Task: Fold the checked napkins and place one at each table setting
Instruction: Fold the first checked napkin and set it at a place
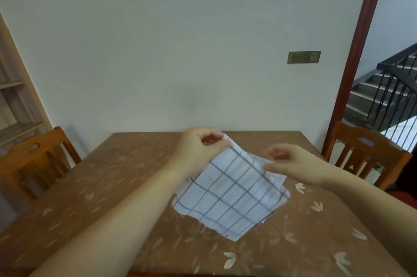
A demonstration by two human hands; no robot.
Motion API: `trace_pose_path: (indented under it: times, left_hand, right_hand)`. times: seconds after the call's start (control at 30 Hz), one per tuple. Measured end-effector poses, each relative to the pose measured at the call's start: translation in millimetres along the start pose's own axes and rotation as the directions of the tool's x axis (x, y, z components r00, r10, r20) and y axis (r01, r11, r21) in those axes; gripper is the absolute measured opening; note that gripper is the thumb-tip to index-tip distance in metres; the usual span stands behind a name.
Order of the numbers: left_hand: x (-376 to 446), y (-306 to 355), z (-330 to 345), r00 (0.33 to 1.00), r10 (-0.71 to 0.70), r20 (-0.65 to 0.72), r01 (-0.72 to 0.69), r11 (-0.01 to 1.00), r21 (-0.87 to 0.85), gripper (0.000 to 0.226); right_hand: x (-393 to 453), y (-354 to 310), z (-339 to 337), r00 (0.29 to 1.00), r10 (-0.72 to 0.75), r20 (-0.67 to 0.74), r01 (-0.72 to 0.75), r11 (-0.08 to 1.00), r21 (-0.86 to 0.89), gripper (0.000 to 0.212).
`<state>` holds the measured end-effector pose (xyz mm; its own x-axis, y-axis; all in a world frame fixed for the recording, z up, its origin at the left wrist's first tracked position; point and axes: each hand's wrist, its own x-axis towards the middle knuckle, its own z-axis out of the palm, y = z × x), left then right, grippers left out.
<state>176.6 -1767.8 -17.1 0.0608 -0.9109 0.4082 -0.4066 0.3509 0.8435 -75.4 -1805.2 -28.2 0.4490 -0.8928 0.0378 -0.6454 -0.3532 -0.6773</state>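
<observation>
A white napkin with dark checked lines [228, 195] lies on the brown table [101, 186], on top of other checked napkins whose edges show at its right side. My left hand [198, 150] pinches its far corner between thumb and fingers and holds that corner raised off the table. My right hand [291, 163] pinches the napkin's right edge, with the fingers blurred. The near part of the napkin rests flat on the cloth.
The table has a brown leaf-patterned cover and stands against a white wall. A wooden chair [38, 163] is at the left side and another wooden chair [365, 154] at the right. A doorway to stairs [388, 96] opens at the right.
</observation>
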Motion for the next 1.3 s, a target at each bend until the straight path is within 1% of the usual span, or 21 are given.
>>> trace_pose_path:
  times: [0.07,0.1,0.17,0.23,0.3,0.37,0.47,0.57,0.63,0.67,0.7,0.73,0.8,0.87,0.93,0.97,1.0,1.07,1.13,1.2,1.3]
  left_hand:
    - [-1,6,4,0.989,-0.004,0.146,-0.010,0.995,0.098,0.005]
    - [-2,9,6,0.980,0.003,0.198,-0.028,0.992,0.125,0.002]
    - [-4,10,5,0.973,0.031,0.230,-0.067,0.986,0.150,0.003]
    - [-5,11,2,0.975,0.025,0.223,-0.060,0.987,0.149,0.003]
    - [-7,10,-1,0.975,0.001,0.220,-0.035,0.988,0.150,0.003]
    - [-8,9,-3,0.974,0.001,0.225,-0.034,0.989,0.145,0.004]
    - [-10,12,-5,0.974,0.034,0.224,-0.062,0.991,0.120,0.006]
    - [-10,12,-6,0.974,0.058,0.221,-0.082,0.991,0.101,0.006]
    - [-9,8,-9,0.970,0.025,0.240,-0.045,0.996,0.079,0.022]
    - [-9,6,-11,0.967,-0.021,0.254,-0.006,0.994,0.105,0.032]
    - [-9,3,-14,0.961,-0.065,0.270,0.018,0.984,0.175,0.036]
    - [-9,1,-17,0.949,-0.106,0.295,0.026,0.964,0.263,0.034]
    - [-11,-1,-20,0.927,-0.156,0.341,0.011,0.920,0.391,0.012]
    - [-12,-2,-19,0.936,-0.152,0.318,0.010,0.913,0.408,0.012]
    - [-12,-1,-16,0.950,-0.137,0.282,0.010,0.913,0.408,0.011]
    - [-11,0,-15,0.952,-0.130,0.279,0.004,0.912,0.410,0.010]
    - [-11,2,-14,0.953,-0.126,0.274,0.004,0.913,0.408,0.009]
    - [-10,4,-15,0.965,-0.132,0.225,0.052,0.943,0.329,0.009]
    - [-9,4,-20,0.974,-0.171,0.149,0.151,0.979,0.138,0.006]
    - [-10,2,-24,0.975,-0.197,0.100,0.201,0.979,-0.031,0.003]
    - [-12,-2,-24,0.975,-0.214,0.065,0.223,0.948,-0.229,0.014]
  right_hand:
    - [0,-28,9,0.987,-0.134,-0.089,0.141,0.987,0.080,0.030]
    - [1,-40,12,0.975,-0.191,-0.111,0.200,0.977,0.076,0.030]
    - [3,-52,17,0.956,-0.267,-0.123,0.274,0.961,0.044,0.018]
    - [4,-55,17,0.956,-0.265,-0.129,0.270,0.963,0.022,0.009]
    - [5,-53,16,0.957,-0.250,-0.146,0.256,0.966,0.021,0.011]
    - [4,-54,18,0.959,-0.236,-0.155,0.247,0.967,0.058,0.007]
    - [3,-58,25,0.961,-0.233,-0.151,0.245,0.967,0.064,0.016]
    - [5,-58,25,0.958,-0.238,-0.158,0.244,0.970,0.014,0.015]
    - [5,-56,19,0.963,-0.221,-0.155,0.229,0.973,0.035,0.012]
    - [4,-53,15,0.963,-0.210,-0.166,0.221,0.974,0.048,0.010]
    - [3,-50,11,0.962,-0.201,-0.183,0.215,0.975,0.063,0.008]
    - [2,-46,7,0.960,-0.191,-0.203,0.211,0.974,0.084,0.006]
    - [0,-37,1,0.957,-0.169,-0.234,0.201,0.972,0.118,0.002]
    - [-2,-30,-2,0.957,-0.163,-0.239,0.190,0.977,0.094,0.005]
    - [-5,-28,-2,0.961,-0.183,-0.209,0.196,0.980,0.043,0.015]
    - [-6,-29,-1,0.962,-0.196,-0.187,0.204,0.979,0.021,0.016]
    - [-8,-30,-1,0.961,-0.210,-0.178,0.215,0.977,0.008,0.011]
    - [-9,-30,-4,0.953,-0.228,-0.198,0.232,0.973,-0.003,0.004]
    - [-11,-27,-8,0.944,-0.217,-0.250,0.225,0.974,0.007,0.007]
    - [-13,-24,-11,0.937,-0.197,-0.289,0.214,0.977,0.026,0.010]
    - [-17,-20,-15,0.942,-0.189,-0.277,0.191,0.981,-0.021,0.020]
